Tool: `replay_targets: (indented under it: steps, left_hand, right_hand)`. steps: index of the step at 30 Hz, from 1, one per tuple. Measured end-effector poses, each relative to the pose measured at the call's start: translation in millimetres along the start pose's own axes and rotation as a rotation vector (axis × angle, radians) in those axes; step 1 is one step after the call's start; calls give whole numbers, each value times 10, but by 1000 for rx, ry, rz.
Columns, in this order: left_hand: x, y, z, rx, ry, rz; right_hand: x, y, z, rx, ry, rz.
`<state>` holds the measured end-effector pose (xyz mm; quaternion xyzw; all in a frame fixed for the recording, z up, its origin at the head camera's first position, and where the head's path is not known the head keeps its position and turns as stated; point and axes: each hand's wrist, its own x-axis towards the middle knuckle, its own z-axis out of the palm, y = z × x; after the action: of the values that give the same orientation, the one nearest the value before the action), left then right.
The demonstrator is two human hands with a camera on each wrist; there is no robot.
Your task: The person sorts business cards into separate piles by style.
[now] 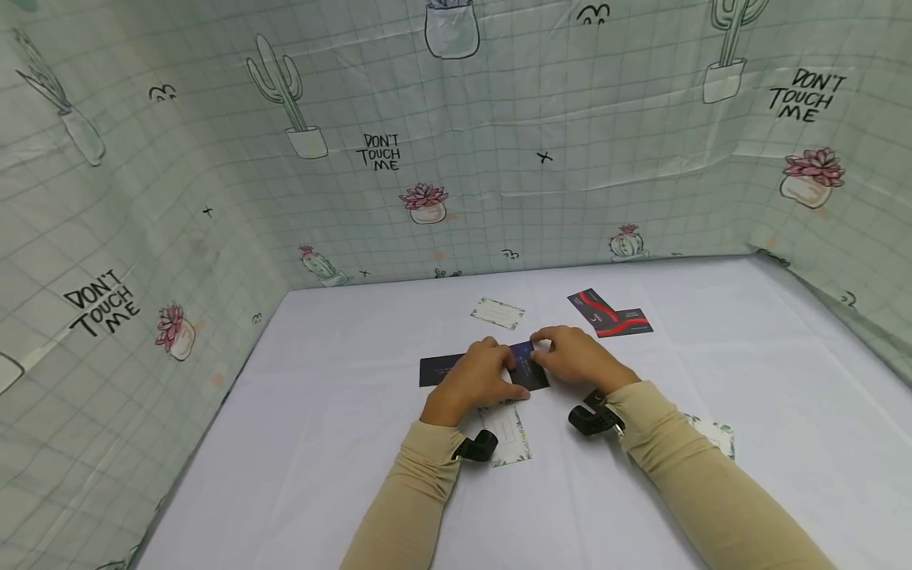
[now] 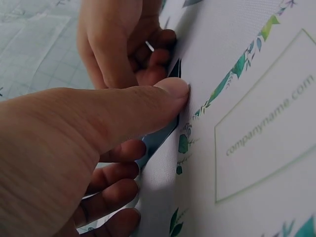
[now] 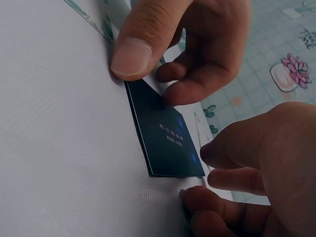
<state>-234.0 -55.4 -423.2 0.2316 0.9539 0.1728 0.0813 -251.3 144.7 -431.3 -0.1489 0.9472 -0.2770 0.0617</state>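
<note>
A dark blue business card (image 1: 529, 370) with small pale print lies between both hands on the white table. My left hand (image 1: 479, 375) holds it from the left side, thumb at the near end and fingers along the edge. At the far right corner, my right hand (image 1: 575, 356) has curled fingertips round the card's edge. In the right wrist view the card (image 3: 165, 138) shows its printed face, with the left thumb on one end. Under the left wrist lies a white card with a green leaf border (image 1: 507, 435), partly covered.
Another dark card (image 1: 439, 370) lies left, partly behind the left hand. Two overlapping black cards with red stripes (image 1: 627, 323) lie at back right. White leaf-bordered cards lie at the back (image 1: 499, 313) and by the right sleeve (image 1: 716, 435). Printed cloth (image 1: 499, 214) walls the table (image 1: 321, 443).
</note>
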Motion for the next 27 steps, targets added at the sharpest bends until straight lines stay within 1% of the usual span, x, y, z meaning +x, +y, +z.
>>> replay_targets:
  steps: [5, 9, 14, 18, 22, 27]
  left_hand:
    - [14, 25, 3, 11, -4, -1]
    - [7, 28, -9, 7, -2, 3]
    - [-12, 21, -19, 20, -5, -3]
    - [-21, 26, -15, 14, -2, -19]
    - [-26, 19, 0, -12, 6, -32]
    - [-21, 10, 16, -36, 20, -42]
  right_hand:
    - [31, 19, -1, -31, -10, 2]
    - [31, 20, 4, -22, -2, 6]
    - [28, 40, 8, 22, 15, -13]
    - [31, 78, 11, 81, 13, -17]
    - [29, 108, 16, 137, 17, -4]
    - [17, 125, 4, 182, 45, 2]
